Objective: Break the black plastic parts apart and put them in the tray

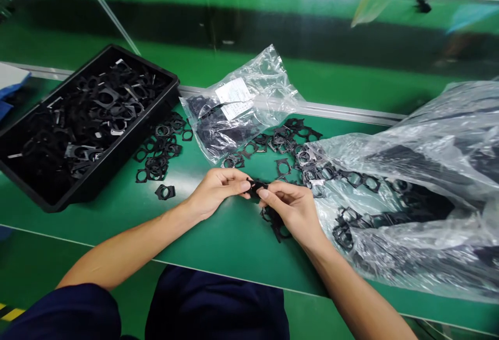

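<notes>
In the middle of the head view, my left hand (220, 189) and my right hand (292, 202) meet over the green table (218, 257). Both are closed, pinching a small black plastic part (256, 188) between thumbs and fingers. Its exact shape is mostly hidden by the fingertips. Below and partly behind my right hand lie several black ring-shaped frames (284, 232). Another such frame (165, 192) rests alone to the left of my left wrist. More black frames (286, 137) lie in a loose heap beyond my hands.
A black bin (50, 199) full of black parts stands at the left. At the back, a labelled clear bag (268, 85) holds dark parts. A large open plastic bag (409, 257) with black frames spills across the right. A rail (343, 114) runs along the back edge.
</notes>
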Motion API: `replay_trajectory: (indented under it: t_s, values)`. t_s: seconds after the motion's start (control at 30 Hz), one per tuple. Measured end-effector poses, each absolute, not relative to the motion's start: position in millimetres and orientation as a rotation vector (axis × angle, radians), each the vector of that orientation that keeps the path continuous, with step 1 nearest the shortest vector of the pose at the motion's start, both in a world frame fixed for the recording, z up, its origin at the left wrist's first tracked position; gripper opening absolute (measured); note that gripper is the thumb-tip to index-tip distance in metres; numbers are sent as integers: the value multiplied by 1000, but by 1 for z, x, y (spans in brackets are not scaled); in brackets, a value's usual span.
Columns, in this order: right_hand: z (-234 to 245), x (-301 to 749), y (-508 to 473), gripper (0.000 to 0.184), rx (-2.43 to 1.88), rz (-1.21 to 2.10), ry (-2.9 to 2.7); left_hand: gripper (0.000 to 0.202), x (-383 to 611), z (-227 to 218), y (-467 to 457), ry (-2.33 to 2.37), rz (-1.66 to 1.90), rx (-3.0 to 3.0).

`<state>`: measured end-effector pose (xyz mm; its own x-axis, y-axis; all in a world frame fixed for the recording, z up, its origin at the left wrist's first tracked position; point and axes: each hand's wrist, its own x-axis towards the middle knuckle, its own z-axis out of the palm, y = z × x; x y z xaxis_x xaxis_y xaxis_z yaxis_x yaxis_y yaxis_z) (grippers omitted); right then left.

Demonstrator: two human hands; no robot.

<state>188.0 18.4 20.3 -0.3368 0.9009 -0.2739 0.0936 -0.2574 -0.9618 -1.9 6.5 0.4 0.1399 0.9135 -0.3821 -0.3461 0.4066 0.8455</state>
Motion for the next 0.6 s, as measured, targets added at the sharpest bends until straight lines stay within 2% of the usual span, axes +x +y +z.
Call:
replay_trajectory:
  t_s: [0.13, 0.23, 0.6]
  values:
    - [18, 187, 17, 38, -1290, 1615, -1367, 31, -1, 2, 4, 1172, 1050, 903]
    - [15, 186, 18, 31, -1261, 1578, -1327, 30, -4, 4, 4, 1154, 1014, 1010]
    - [13, 185, 18, 29, -1206, 1733, -1042, 33, -5, 1, 7, 976, 964, 813]
